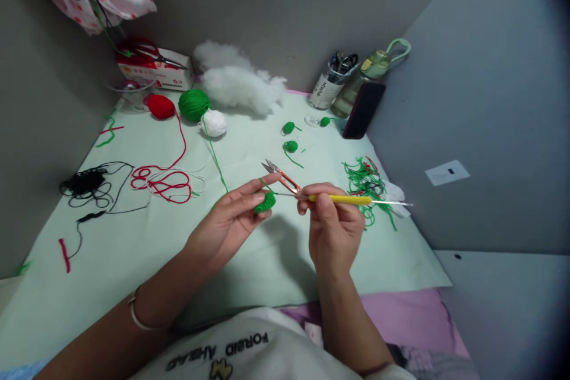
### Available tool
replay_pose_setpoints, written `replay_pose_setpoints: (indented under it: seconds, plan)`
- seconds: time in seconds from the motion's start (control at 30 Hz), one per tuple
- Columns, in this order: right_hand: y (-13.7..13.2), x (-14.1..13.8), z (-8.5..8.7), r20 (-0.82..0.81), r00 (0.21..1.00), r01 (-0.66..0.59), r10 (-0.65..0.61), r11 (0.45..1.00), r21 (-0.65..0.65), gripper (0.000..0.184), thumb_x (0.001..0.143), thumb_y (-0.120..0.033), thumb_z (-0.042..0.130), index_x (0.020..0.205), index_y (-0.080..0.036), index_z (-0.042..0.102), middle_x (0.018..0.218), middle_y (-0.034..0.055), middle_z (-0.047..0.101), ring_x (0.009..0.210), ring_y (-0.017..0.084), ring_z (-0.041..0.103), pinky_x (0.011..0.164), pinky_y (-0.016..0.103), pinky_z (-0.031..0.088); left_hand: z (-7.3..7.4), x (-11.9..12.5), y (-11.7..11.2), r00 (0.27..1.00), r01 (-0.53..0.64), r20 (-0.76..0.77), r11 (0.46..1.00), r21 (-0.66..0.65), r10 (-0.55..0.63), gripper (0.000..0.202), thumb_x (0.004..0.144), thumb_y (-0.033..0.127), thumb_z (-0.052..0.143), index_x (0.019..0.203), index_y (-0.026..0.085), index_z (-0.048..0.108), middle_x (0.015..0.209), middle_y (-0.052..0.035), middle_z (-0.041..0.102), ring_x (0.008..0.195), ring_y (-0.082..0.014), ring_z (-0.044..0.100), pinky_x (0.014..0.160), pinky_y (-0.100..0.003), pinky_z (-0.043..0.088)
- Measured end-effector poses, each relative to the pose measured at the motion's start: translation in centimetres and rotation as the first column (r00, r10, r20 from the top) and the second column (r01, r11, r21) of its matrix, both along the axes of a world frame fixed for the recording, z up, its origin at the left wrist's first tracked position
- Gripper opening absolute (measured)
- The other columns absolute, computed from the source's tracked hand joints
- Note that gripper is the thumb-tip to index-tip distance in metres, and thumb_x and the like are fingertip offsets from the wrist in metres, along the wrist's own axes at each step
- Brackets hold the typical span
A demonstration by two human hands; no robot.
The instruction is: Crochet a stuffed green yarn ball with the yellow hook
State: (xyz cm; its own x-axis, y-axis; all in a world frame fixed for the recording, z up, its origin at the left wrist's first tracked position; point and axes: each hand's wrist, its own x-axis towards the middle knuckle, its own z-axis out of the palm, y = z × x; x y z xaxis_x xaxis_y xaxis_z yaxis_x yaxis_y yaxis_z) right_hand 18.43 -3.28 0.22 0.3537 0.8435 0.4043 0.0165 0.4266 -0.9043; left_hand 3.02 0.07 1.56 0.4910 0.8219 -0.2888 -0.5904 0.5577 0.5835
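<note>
My left hand (231, 211) pinches a small green crochet piece (265, 202), with green yarn (217, 160) running over its raised index finger. That strand leads back to a green yarn ball (194, 105). In my right hand (333, 225) is a crochet hook (342, 199) with a yellow handle, held between thumb and fingers. Its metal tip meets the edge of the green piece; whether it sits inside a stitch I cannot tell. Just beyond my hands lie orange-handled thread snips (285, 177), blades pointing away to the left.
Red yarn (161, 107), white yarn (214, 123) and stuffing (244, 86) sit at the back. Black yarn (86, 184) is tangled on the left, yarn scraps (363, 184) on the right. Small green crochet pieces (290, 146) lie mid-table. A phone (364, 111) leans against a bottle (356, 92).
</note>
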Motion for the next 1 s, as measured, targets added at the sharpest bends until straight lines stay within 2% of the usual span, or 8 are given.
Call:
replay_pose_setpoints:
  seconds: [0.07, 0.17, 0.5, 0.67, 0.77, 0.83, 0.93, 1.0]
  plan:
    - [0.2, -0.1, -0.1, -0.103, 0.991, -0.087, 0.082, 0.995, -0.048, 0.017, 0.1, -0.035, 0.067, 0.093, -0.027, 0.081, 0.087, 0.0031, 0.075, 0.068, 0.015, 0.063, 0.064, 0.032, 0.054, 0.1, -0.1, 0.0, 0.999, 0.003, -0.037, 0.999, 0.049, -0.001, 0.037, 0.086, 0.017, 0.081, 0.122, 0.02, 0.081, 0.087, -0.001, 0.068, 0.08, -0.0093, 0.059, 0.081, -0.019, 0.049]
    - [0.2, -0.3, -0.6, -0.057, 0.992, -0.118, 0.113, 0.988, -0.102, 0.015, 0.097, -0.038, 0.072, 0.095, -0.026, 0.081, 0.091, 0.0039, 0.077, 0.078, 0.017, 0.066, 0.071, 0.034, 0.056, 0.0, 0.0, -0.3, 0.996, 0.011, -0.088, 0.994, 0.109, -0.001, 0.039, 0.083, 0.019, 0.085, 0.121, 0.026, 0.081, 0.09, -0.0004, 0.072, 0.089, -0.0118, 0.064, 0.09, -0.022, 0.048]
    - [0.7, -0.2, -0.6, -0.248, 0.955, -0.201, 0.165, 0.971, -0.128, 0.017, 0.099, -0.037, 0.07, 0.093, -0.025, 0.081, 0.087, 0.0011, 0.075, 0.067, 0.011, 0.065, 0.067, 0.027, 0.056, -0.4, -0.2, -0.4, 0.969, -0.017, -0.238, 0.983, 0.183, 0.061, 0.043, 0.083, 0.025, 0.084, 0.126, 0.022, 0.077, 0.092, -0.002, 0.07, 0.096, -0.0184, 0.065, 0.097, -0.032, 0.045]
    - [-0.1, -0.7, -0.8, 0.134, 0.99, -0.048, 0.049, 0.999, -0.01, 0.019, 0.103, -0.022, 0.063, 0.105, -0.028, 0.08, 0.095, 0.0027, 0.078, 0.081, 0.015, 0.071, 0.074, 0.031, 0.059, -0.5, 0.3, -0.8, 0.968, -0.036, -0.232, 0.971, 0.238, 0.093, 0.058, 0.086, 0.025, 0.084, 0.142, 0.026, 0.067, 0.094, -0.0001, 0.072, 0.097, -0.0161, 0.066, 0.099, -0.03, 0.046]
    - [-0.5, -0.8, -1.0, 0.512, 0.848, 0.038, -0.138, 0.979, 0.201, 0.03, 0.098, -0.011, 0.065, 0.117, -0.03, 0.079, 0.108, 0.0063, 0.079, 0.098, 0.02, 0.073, 0.084, 0.037, 0.061, -0.6, 0.6, -0.7, 0.982, -0.071, -0.164, 0.985, 0.156, 0.097, 0.058, 0.083, 0.021, 0.086, 0.138, 0.023, 0.07, 0.089, 0.0009, 0.07, 0.087, -0.013, 0.063, 0.091, -0.026, 0.049]
    - [-0.5, -0.7, -1.0, 0.569, 0.799, 0.057, -0.195, 0.966, 0.252, 0.032, 0.096, -0.009, 0.065, 0.118, -0.03, 0.078, 0.109, 0.0071, 0.079, 0.098, 0.021, 0.073, 0.084, 0.038, 0.062, -0.7, 0.7, -0.5, 0.995, -0.027, -0.099, 0.998, 0.05, 0.032, 0.052, 0.08, 0.021, 0.087, 0.13, 0.019, 0.075, 0.088, -0.0005, 0.07, 0.081, -0.0118, 0.06, 0.083, -0.024, 0.05]
    - [-0.1, -0.4, -0.6, 0.268, 0.959, 0.072, -0.098, 0.992, 0.105, 0.02, 0.102, -0.018, 0.061, 0.105, -0.027, 0.08, 0.095, 0.0048, 0.078, 0.08, 0.017, 0.071, 0.072, 0.034, 0.06, -0.5, 0.4, -0.1, 0.999, 0.015, -0.039, 0.999, -0.032, -0.016, 0.044, 0.078, 0.019, 0.086, 0.121, 0.013, 0.079, 0.084, -0.0013, 0.067, 0.075, -0.01, 0.055, 0.074, -0.021, 0.048]
    - [0.2, -0.2, -0.4, -0.025, 1.0, 0.001, -0.001, 1.0, -0.018, 0.02, 0.103, -0.027, 0.062, 0.096, -0.025, 0.08, 0.088, 0.0028, 0.076, 0.069, 0.014, 0.066, 0.063, 0.03, 0.056, -0.3, 0.2, 0.0, 0.999, -0.005, -0.045, 1.0, -0.001, 0.005, 0.043, 0.079, 0.017, 0.085, 0.122, 0.014, 0.079, 0.08, -0.0001, 0.066, 0.074, -0.0098, 0.055, 0.075, -0.021, 0.047]
